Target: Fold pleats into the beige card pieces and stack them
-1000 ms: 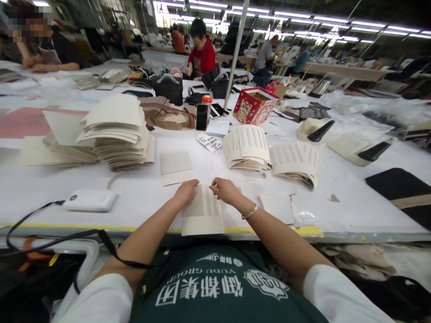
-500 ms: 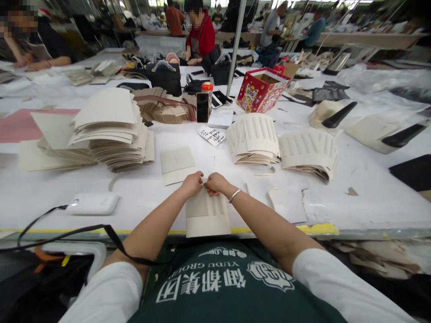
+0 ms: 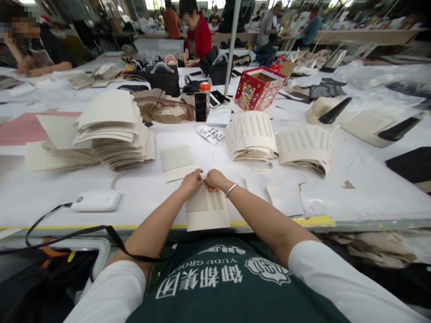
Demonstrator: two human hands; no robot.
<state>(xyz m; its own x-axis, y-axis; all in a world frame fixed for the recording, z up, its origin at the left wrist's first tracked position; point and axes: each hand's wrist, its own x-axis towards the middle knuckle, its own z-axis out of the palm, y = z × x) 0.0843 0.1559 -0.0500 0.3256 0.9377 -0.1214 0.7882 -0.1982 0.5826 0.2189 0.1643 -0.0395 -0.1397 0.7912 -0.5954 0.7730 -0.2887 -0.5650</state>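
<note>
A cream card piece (image 3: 207, 211) with raised strips lies at the table's near edge, right in front of me. My left hand (image 3: 191, 182) and my right hand (image 3: 214, 179) meet at its far edge, fingers curled and pinching something small there that I cannot make out. Just beyond my left hand lies a single flat cream piece (image 3: 177, 161). Two fanned stacks of ribbed cream pieces (image 3: 251, 134) (image 3: 306, 146) sit further back on the right.
A tall heap of cream sheets (image 3: 111, 130) stands at left. A white power bank (image 3: 96, 201) with a black cable lies near the front edge. A phone (image 3: 201, 106), a red box (image 3: 257, 89) and a metal pole (image 3: 232, 45) stand behind. Other people work at the far tables.
My hands came together from apart on the piece's far edge to touching at its middle. The view tilted down slightly.
</note>
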